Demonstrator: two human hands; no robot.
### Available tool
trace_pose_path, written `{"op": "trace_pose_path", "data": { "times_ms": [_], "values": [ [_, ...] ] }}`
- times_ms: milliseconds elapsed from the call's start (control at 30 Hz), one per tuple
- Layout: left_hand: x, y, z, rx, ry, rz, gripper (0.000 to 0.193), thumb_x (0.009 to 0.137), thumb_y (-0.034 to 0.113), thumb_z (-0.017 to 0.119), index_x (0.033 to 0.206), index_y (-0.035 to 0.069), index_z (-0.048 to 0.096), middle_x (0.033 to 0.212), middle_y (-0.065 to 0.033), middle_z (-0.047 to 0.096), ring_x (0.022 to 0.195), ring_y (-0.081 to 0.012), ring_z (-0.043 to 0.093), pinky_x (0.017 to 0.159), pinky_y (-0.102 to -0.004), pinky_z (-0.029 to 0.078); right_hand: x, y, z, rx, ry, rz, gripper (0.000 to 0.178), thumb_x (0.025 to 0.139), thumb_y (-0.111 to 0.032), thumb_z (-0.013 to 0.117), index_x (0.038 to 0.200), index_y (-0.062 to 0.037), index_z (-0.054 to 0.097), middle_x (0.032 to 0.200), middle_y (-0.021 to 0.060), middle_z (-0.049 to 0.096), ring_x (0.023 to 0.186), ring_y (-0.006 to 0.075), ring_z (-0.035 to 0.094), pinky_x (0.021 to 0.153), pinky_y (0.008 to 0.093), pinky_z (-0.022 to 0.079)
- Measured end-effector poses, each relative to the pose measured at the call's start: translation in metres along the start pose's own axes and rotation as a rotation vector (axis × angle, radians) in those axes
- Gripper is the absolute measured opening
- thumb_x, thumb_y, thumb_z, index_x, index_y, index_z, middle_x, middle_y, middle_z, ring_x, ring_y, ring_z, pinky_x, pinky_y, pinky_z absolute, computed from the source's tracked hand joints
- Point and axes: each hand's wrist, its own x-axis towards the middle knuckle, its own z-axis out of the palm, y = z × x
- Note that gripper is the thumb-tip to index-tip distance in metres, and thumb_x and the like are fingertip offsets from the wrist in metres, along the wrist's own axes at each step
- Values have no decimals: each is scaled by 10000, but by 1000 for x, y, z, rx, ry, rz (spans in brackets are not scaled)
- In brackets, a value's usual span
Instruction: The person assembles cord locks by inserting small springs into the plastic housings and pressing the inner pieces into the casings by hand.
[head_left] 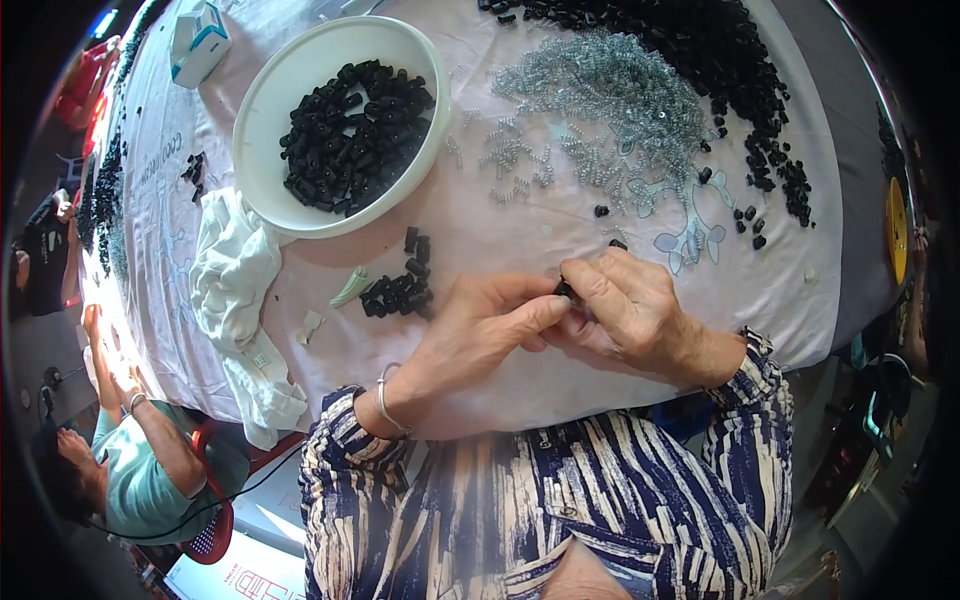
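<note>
My left hand (490,318) and my right hand (630,308) meet over the near part of the table. Their fingertips pinch a small black plastic piece (565,288), mostly covered by the fingers. Whether a spring sits in it, I cannot tell. Just left of my left hand lies a small heap of black plastic parts (400,292). Beyond my hands spreads a large pile of small metal coil springs (610,95). More loose black parts (735,55) lie behind and to the right of the springs.
A white bowl (262,120) holding many black parts stands at the far left. Near it are a crumpled white cloth (235,275), a pale green scrap (350,287) and a small box (200,45). Another person (165,465) sits at the table's left side.
</note>
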Motion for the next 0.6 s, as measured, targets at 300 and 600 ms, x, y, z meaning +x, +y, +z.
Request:
{"op": "trace_pose_path", "data": {
  "times_ms": [300,600],
  "values": [
    [0,-2,1,3,11,6,292,954,237,563,1042,-26,653,880,-43,673,773,-79,598,648,-211,492,4,1,-1,11,-29,-21,269,672,-38,716,873,45,557,672,71,510,565,209,547,468,313,460],
    [-4,-9,6,-41,23,82,268,966,209,548,1050,-25,649,885,-21,669,801,-65,593,660,-202,484,1,-1,-1,-43,-3,-73,313,678,-61,732,901,77,562,658,67,504,556,179,531,460,302,452]
  ]
}}
